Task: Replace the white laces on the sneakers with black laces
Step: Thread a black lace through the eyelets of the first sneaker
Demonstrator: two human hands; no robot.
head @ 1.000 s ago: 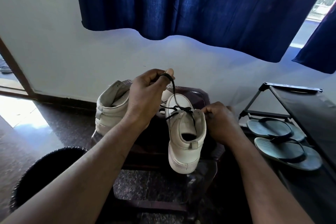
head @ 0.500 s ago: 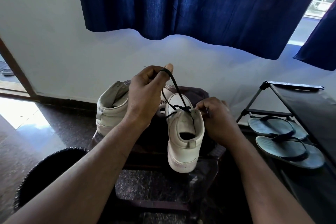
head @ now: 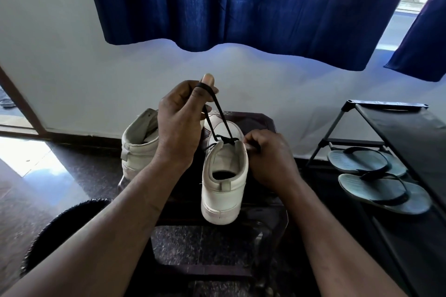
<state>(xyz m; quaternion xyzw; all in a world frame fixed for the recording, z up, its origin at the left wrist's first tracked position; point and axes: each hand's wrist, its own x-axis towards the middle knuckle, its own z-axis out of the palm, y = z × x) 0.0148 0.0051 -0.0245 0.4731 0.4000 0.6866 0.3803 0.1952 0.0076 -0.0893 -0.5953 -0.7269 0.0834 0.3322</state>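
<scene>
Two white sneakers stand on a dark stool [head: 260, 123]. The right sneaker [head: 224, 181] points away from me, heel toward me, with a black lace [head: 218, 113] threaded through its upper eyelets. My left hand [head: 181, 123] is raised above that shoe and grips the lace, which loops over its thumb and runs taut down to the eyelets. My right hand [head: 268, 159] rests against the shoe's right collar and pinches the lace's other end there. The left sneaker [head: 140, 144] sits behind my left wrist, partly hidden.
A black shoe rack [head: 395, 132] stands at the right with a pair of grey flip-flops [head: 379, 176] on its lower shelf. A dark round basket [head: 67, 219] sits at lower left. Blue curtains [head: 241, 2] hang above on the white wall.
My left hand has risen, pulling the black lace up and taut. My right hand has shifted closer to the shoe's top right eyelet.
</scene>
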